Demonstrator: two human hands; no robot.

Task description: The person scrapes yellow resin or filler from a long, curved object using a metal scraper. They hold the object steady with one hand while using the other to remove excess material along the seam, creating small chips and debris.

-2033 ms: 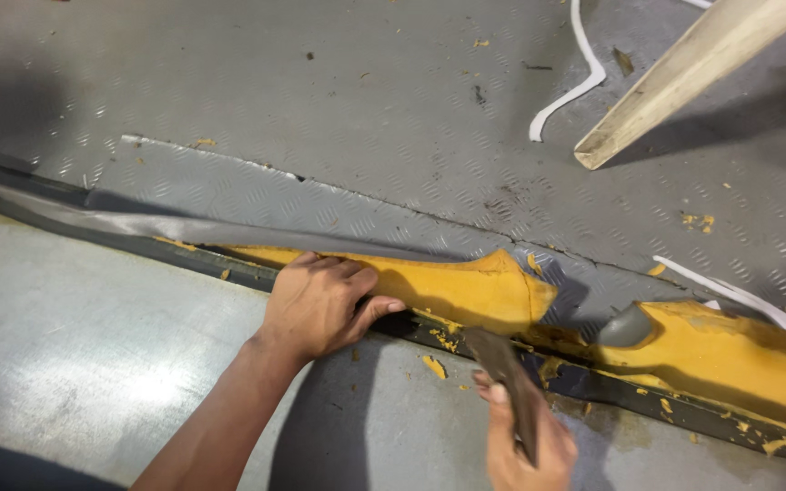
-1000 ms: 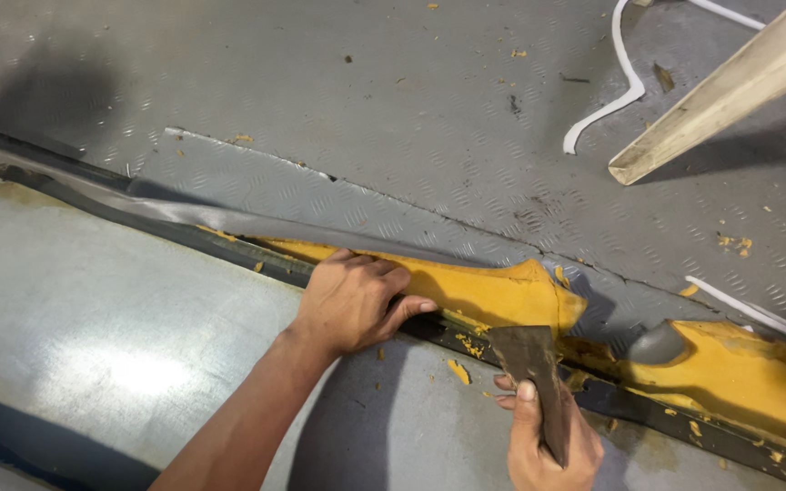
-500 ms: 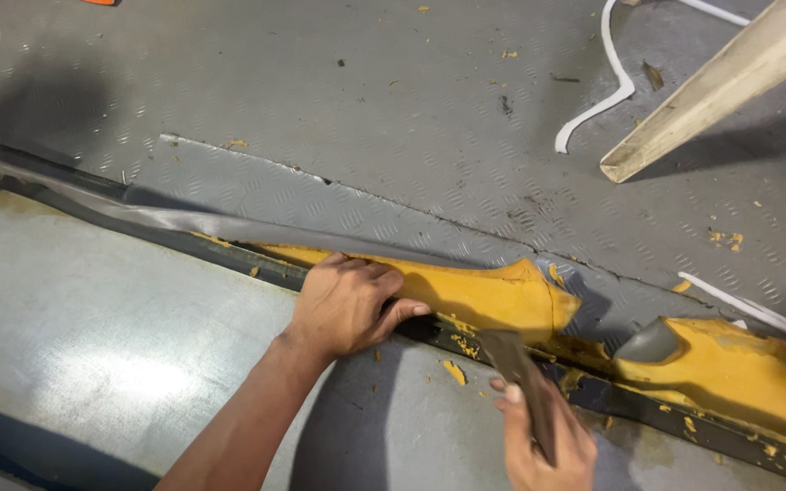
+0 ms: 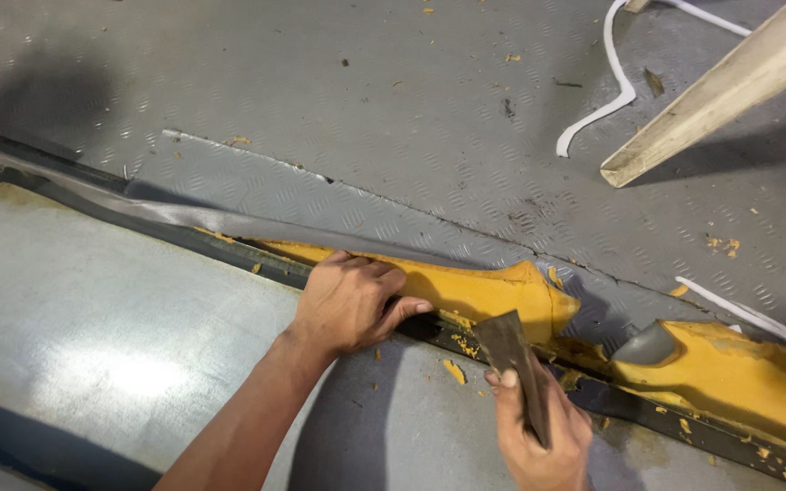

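**Gripping the scraper at the yellow seam**

Wrapped tight around the scraper (image 4: pixel 513 364), your right hand (image 4: pixel 539 436) has its fingers closed on the lower part of the tool, with the flat dark blade angled up toward the yellow foam (image 4: pixel 475 289). The blade's tip sits just at the lower edge of that foam, beside the dark gap along the seam.

Your left hand (image 4: pixel 347 302) lies palm down on the seam, fingers pressed together and curled over the edge of the foam, thumb stretched out to the right along the dark strip. It holds nothing; it presses on the material.

You have the foam running in a band from under your left hand to the right, where a larger yellow mass (image 4: pixel 739 377) sits with a grey flap (image 4: pixel 645 345) peeled up on it. A loose grey strip (image 4: pixel 193 216) trails off to the left along the seam. Yellow crumbs (image 4: pixel 454 371) lie on the smooth grey panel (image 4: pixel 93 327) between your hands. Above, on the textured grey floor (image 4: pixel 320 82), you can see a white cord (image 4: pixel 613 86) and a pale wooden board (image 4: pixel 720 91).
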